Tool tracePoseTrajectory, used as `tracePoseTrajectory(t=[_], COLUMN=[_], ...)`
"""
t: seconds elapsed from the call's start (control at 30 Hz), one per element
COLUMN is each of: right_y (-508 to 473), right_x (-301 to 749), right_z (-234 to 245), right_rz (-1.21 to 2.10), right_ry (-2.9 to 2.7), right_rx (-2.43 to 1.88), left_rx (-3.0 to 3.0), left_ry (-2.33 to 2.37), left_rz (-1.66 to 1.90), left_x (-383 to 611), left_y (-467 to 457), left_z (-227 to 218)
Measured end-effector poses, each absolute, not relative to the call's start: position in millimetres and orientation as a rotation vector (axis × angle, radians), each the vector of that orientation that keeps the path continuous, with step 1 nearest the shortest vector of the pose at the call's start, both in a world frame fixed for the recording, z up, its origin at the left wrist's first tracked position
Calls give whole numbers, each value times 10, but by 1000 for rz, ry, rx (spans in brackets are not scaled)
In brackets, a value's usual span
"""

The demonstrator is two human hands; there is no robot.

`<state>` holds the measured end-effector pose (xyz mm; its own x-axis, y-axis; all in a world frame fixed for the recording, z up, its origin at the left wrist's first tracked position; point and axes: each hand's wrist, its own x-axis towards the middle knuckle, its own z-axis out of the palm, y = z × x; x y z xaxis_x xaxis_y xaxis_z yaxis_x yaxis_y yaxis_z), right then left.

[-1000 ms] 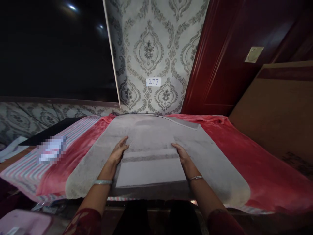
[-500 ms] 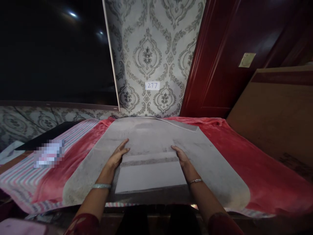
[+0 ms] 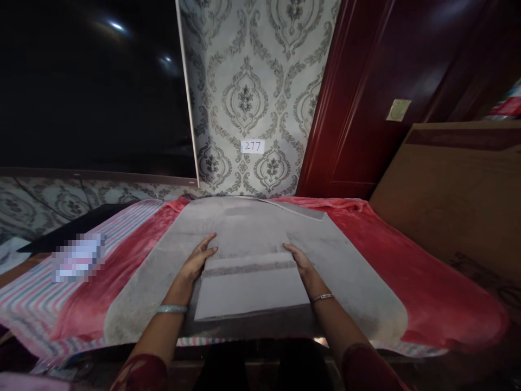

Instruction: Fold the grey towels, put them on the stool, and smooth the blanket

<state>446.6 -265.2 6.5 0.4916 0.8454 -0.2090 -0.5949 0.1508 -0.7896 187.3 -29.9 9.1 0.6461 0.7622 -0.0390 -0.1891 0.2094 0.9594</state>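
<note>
While both palms press down on it, the pale grey folded cloth (image 3: 250, 285) with a darker woven stripe lies squarely between the hands, its near edge toward the person's body. The left hand (image 3: 194, 262) is spread flat, fingers straight, its tips on the cloth's left border. The right hand (image 3: 302, 259) mirrors it on the right border. Neither hand is closed around anything; they only rest on the fabric.

By my reading, the step in hand is flattening or squaring this fold, with the side edges being lined up. A further fold would call for pinching the corners under the fingertips and lifting both sides evenly, so that the stripe stays straight.

Beneath the hands and stretching out to both sides is a large grey felt pad with rounded corners (image 3: 358, 282), which itself lies on a red plush blanket (image 3: 431, 282). Beyond the left hand the blanket gives way to a pink and white striped sheet (image 3: 32, 296).

The pad leaves open room ahead of the fingertips and wide of each wrist. The closest edge is the pad's near one, just behind the wrists, where the surface drops away. Well beyond the right hand a brown flat board (image 3: 456, 201) leans up, and far ahead stands the grey patterned wallpaper (image 3: 244, 98).
</note>
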Motion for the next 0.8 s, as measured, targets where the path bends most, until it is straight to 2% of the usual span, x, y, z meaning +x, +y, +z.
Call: tracePoseTrajectory(t=[0.53, 0.8], right_y=[-2729, -2815], right_x=[4415, 4492], right_z=[111, -28], right_rz=[1040, 1011], right_ry=[-330, -335], right_rx=[-1097, -1245], left_rx=[1326, 1434], left_ry=[620, 517], left_rz=[761, 721], left_x=[1902, 1832], left_y=[-302, -453], left_z=[4, 31])
